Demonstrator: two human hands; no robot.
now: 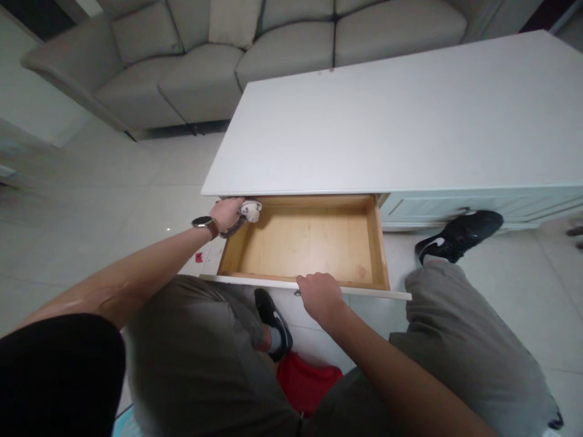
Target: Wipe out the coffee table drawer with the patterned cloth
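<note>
apparently wiping, fingers of the left hand (226, 213) clutch a cloth (251, 210) at the left wall of the drawer (305, 243), those of the right hand (320, 295) grip its front panel (376, 292), and the next stroke likely needs it steady.

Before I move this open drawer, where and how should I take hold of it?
Probably by the middle of its front panel, coming from your own side, with your right hand curled over the top. The panel's upper edge stands free and narrow, and the small knob near its centre offers another grip.
</note>
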